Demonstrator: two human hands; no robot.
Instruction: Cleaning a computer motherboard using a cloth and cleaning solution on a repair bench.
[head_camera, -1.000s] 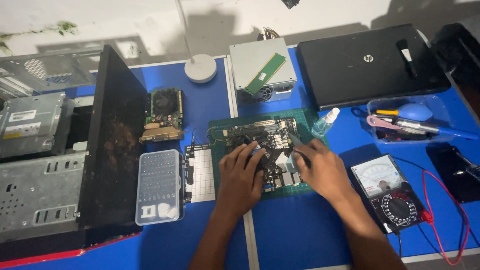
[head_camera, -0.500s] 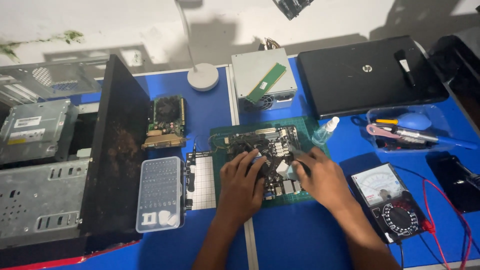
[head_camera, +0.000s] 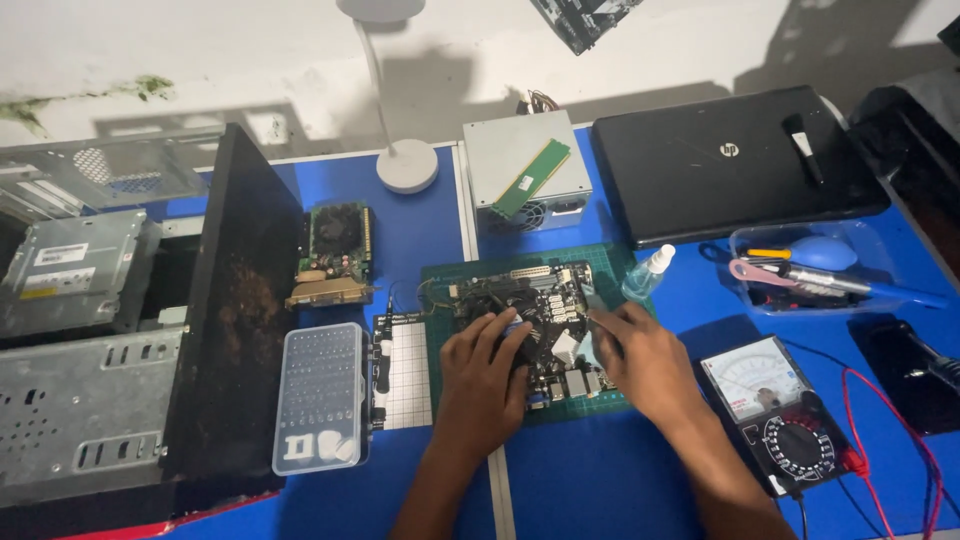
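A small dark motherboard (head_camera: 545, 290) lies on a green cutting mat (head_camera: 440, 280) in the middle of the blue table. My left hand (head_camera: 485, 385) rests on the board's near left part, fingers spread over the round cooler. Beside it, my right hand (head_camera: 640, 360) is on the board's right edge, fingers closed around a small grey tool (head_camera: 592, 305) that points at the board. A pale bit shows under that hand's thumb; what it is I cannot tell.
A clear spray bottle (head_camera: 650, 272) stands by the mat. An analogue multimeter (head_camera: 775, 410) with red leads lies right, a bit case (head_camera: 322, 395), graphics card (head_camera: 335, 255) and open computer case (head_camera: 110, 340) left. Behind are a power supply (head_camera: 505, 150), closed laptop (head_camera: 730, 160) and tool tray (head_camera: 810, 265).
Both hands stay on the motherboard. My right hand has shifted slightly along the board's right edge, and the view has tilted a little.
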